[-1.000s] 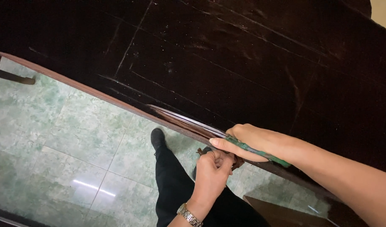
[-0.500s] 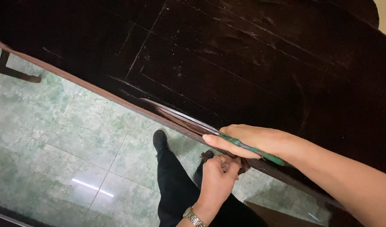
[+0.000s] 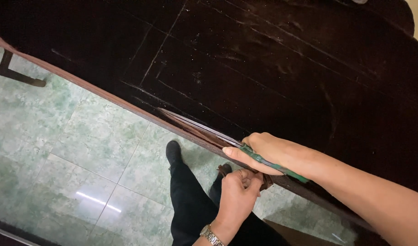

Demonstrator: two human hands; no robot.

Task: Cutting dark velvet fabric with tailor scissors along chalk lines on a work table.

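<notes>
**Blade worked along the edge of a dark wooden top**

At the far left a dark chair leg [image 3: 17, 77] stands on the pale green tiled floor [image 3: 81, 150], where a streak of light reflects. The reddish edge of the dark wooden tabletop [image 3: 272, 73] runs on a slant from upper left to lower right, the scratched, dusty top filling everything above it.

Near the middle, a black shoe [image 3: 173, 152] and a black trouser leg [image 3: 195, 209] show on the floor below the edge. Just above them a long thin blade [image 3: 195, 125] lies flat along the table's edge, its tip pointing up-left — a sliver of wood looks lifted beside it.

The left hand [image 3: 238, 196], a metal wristwatch [image 3: 210, 235] on its wrist, reaches up from below; its fingers are curled shut on a small brown piece [image 3: 225, 169] at the underside of the edge, though what that piece is cannot be told.

To the right, the right hand [image 3: 275, 152] lies over the edge with fingers closed around the green handle [image 3: 272, 165] of the blade, thumb stretched forward along it — the forearm runs off toward the lower right.
</notes>
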